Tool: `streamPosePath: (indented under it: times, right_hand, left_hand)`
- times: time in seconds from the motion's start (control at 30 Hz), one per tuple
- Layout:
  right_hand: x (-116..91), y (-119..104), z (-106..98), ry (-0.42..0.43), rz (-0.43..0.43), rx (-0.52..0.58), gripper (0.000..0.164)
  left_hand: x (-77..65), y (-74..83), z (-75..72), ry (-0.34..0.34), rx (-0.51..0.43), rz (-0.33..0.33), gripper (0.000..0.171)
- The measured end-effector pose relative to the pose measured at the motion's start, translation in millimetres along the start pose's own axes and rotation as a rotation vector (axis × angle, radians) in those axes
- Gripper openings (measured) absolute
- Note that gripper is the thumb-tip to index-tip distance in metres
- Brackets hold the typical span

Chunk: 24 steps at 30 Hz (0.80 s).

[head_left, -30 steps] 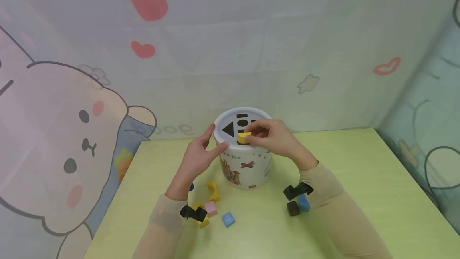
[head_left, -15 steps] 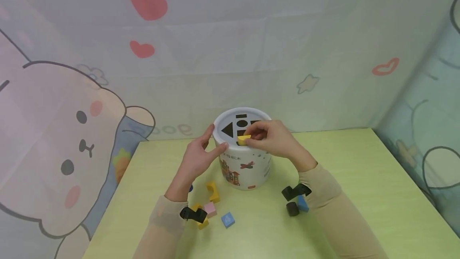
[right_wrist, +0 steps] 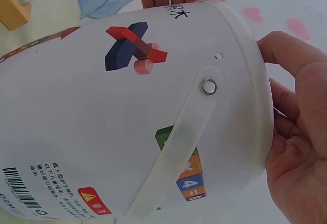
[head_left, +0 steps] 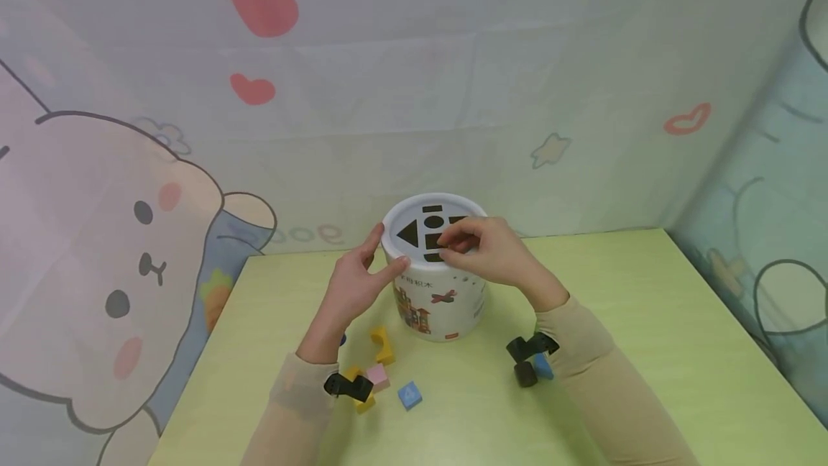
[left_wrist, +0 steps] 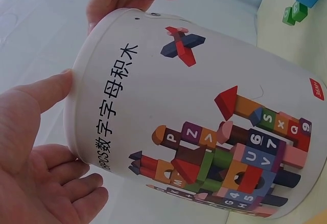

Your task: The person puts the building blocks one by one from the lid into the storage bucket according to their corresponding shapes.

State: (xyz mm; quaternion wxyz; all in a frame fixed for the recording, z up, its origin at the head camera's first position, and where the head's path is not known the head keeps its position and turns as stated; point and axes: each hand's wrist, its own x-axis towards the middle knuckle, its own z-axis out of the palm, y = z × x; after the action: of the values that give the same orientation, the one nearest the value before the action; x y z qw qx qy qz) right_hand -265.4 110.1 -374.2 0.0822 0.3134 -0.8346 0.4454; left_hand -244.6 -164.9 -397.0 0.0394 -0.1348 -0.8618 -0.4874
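Note:
A white toy block bucket (head_left: 443,311), printed with a block castle and a red-blue plane, stands upright on the table. Shaped slots, among them a triangle, an oval and rectangles, pierce its lid (head_left: 417,213). My left hand (head_left: 354,282) holds the rim at the left, thumb in front and index finger along the side. Over the lid's front right is my right hand (head_left: 494,250), fingers bent, thumb and fingertips apart beside the dark front slot. Nothing shows between them. From the right wrist view, the right hand (right_wrist: 301,111) is close against the rim.
Left of centre on the table (head_left: 621,286) lie a yellow arch block (head_left: 384,347), a pink block (head_left: 377,377) and a blue block marked 4 (head_left: 410,395). A dark cylinder (head_left: 525,374) and a blue block (head_left: 543,365) sit near the right forearm. A printed cloth hangs behind.
The yellow half-round block that my right hand pinched over the front slot sank lower and is now out of sight. My right fingers no longer hold it. The left hand stays on the rim.

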Motion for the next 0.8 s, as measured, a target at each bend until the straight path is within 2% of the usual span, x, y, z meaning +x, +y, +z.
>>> streamPosePath:
  times: [0.43, 0.6, 0.8]
  right_hand:
    - [-0.4, 0.8, 0.8, 0.013, -0.005, -0.013, 0.016]
    - [-1.2, 2.0, 0.2, 0.016, 0.003, -0.013, 0.017]
    - [-3.0, 4.0, -1.5, 0.013, 0.001, 0.047, 0.018]
  left_hand:
    - [0.3, -0.5, 0.5, 0.005, -0.011, 0.014, 0.089]
    - [-0.3, 0.7, 0.1, -0.001, -0.015, -0.009, 0.09]
    - [-1.0, 1.5, 0.5, -0.002, -0.017, -0.013, 0.089]
